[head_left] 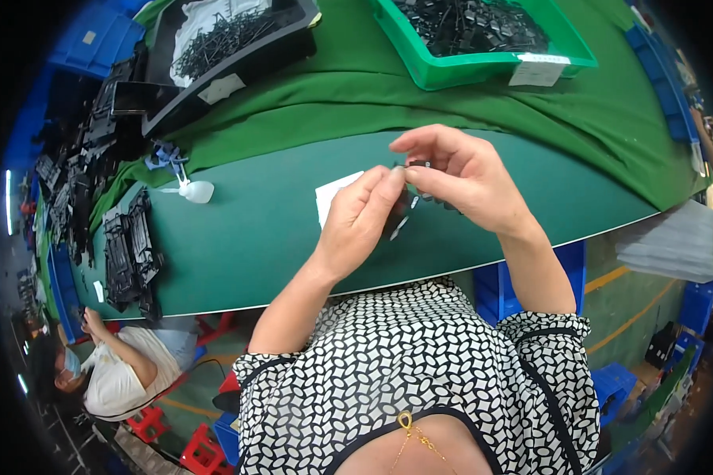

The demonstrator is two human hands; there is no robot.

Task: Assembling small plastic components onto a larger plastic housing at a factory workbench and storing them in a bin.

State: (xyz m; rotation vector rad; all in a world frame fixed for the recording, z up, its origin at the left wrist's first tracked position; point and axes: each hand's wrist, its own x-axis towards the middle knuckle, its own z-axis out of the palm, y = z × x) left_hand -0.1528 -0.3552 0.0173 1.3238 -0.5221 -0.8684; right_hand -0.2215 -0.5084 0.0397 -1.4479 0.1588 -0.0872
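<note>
1. Because the piece is small, the black part (417, 165) is held at the fingertips, above the table (253, 261) and in front of the wearer's chest, presumably for close sight and fine control.

2. Left hand (362, 210): thumb and forefinger pinched together at the part's left end, which probably steadies it.

3. Right hand (469, 178): thumb and curled fingers closed about the other end; the forefinger arches apart above it, perhaps to leave the part uncovered. The exact contact behind the thumb is hidden.

4. Below the fingers, more dark pieces (404, 215) lie on the table, apparently within easy reach. White paper (333, 194) lies just left of them, partly behind the left hand.

5. Beyond the fingers, on green cloth (356, 99), stand a green bin (451, 73) to the right and a black tray (273, 63) to the left; their walls seem to keep loose black pieces from scattering.

6. Well left of the fingers, a white bottle (196, 191) and stacked black frames (131, 249) leave the hands room.
</note>
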